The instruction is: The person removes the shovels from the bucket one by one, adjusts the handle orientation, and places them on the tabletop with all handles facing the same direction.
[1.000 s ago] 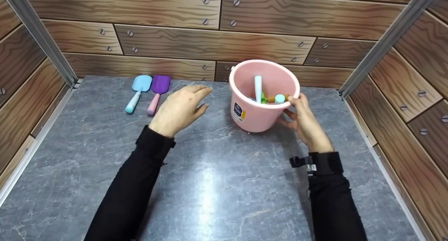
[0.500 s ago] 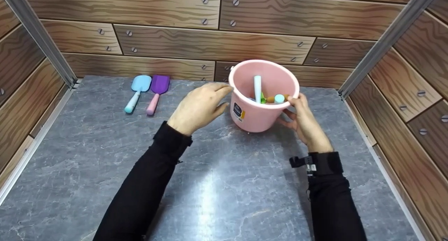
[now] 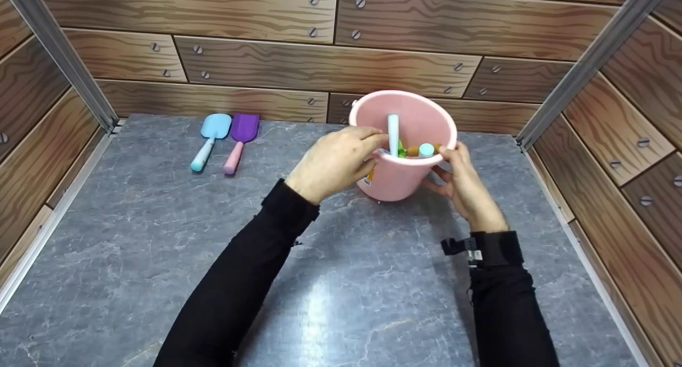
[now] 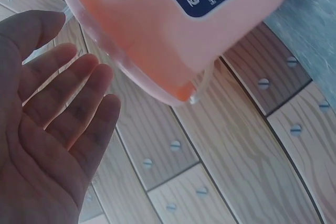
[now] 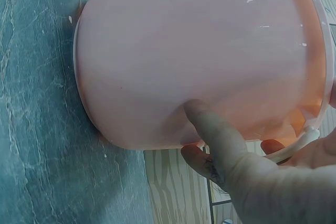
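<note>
A pink bucket [image 3: 391, 183] stands near the back wall, mouth tipped toward the viewer in the head view. My right hand [image 3: 469, 188] grips its right rim, fingertips against the outer wall [image 5: 184, 56] in the right wrist view. My left hand [image 3: 341, 162] hovers over the left rim, fingers loosely extended and holding nothing; its palm [image 4: 47, 124] shows in the left wrist view. Close to those fingertips, a pale blue handle [image 3: 393, 132] leans upright inside the bucket. Beside it lie a small green piece [image 3: 402, 149], a brown stick [image 3: 413, 151] and a turquoise-ended handle [image 3: 425, 150], their lower parts hidden.
On the grey marbled tabletop [image 3: 373, 282] at back left lie a light blue toy shovel [image 3: 215, 127] and a purple one with a pink handle [image 3: 233, 159]. Wood-patterned panels [image 3: 256, 63] enclose the back and sides. A white bucket handle [image 4: 207, 80] hangs at the rim.
My left hand has moved right, from beside the purple shovel to over the bucket's left rim. The right hand and the bucket have stayed in place.
</note>
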The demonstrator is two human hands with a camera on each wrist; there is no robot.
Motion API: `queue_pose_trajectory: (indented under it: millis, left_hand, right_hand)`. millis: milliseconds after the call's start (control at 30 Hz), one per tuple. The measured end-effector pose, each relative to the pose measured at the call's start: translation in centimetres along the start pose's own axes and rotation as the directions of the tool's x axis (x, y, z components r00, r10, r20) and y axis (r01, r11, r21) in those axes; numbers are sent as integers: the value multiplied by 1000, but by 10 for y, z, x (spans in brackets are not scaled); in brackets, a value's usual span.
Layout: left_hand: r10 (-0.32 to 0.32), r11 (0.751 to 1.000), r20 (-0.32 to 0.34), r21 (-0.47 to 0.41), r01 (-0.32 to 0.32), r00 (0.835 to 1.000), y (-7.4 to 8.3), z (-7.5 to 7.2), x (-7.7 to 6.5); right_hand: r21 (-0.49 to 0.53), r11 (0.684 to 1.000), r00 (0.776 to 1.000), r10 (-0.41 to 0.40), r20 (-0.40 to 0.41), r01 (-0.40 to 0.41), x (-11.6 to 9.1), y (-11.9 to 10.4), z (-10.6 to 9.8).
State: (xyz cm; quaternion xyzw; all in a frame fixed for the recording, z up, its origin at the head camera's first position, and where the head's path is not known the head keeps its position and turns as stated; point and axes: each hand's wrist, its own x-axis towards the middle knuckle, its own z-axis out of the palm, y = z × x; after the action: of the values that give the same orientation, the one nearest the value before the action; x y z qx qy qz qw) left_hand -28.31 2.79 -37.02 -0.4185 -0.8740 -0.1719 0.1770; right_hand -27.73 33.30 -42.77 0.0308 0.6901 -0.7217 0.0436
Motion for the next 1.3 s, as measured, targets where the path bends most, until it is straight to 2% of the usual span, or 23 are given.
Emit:
queue_pose_trajectory:
  millis: [267,533,767,967,1300]
  left_hand:
    - [24,999,52,43,-26,998,11,3,19]
    - [73,993,72,87,-79,995,20,8,37]
    - [86,991,134,87,-98,987,23,11,51]
    - [98,990,153,88,-113,983,27,10,60]
    - [137,975,216,144,-170,967,36,10,75]
  right_hand:
    - [-2,1000,1000,-8,8,8,-1,0,1]
    - [-7,1000,1000,-11,4,11,-1,2,0]
    - [-4,1000,1000,-9,11,9,0,1,0]
    - [-7,1000,1000,-6,12,6,0,1,0]
    - [-5,1000,1000,-6,21,6,0,1,-3]
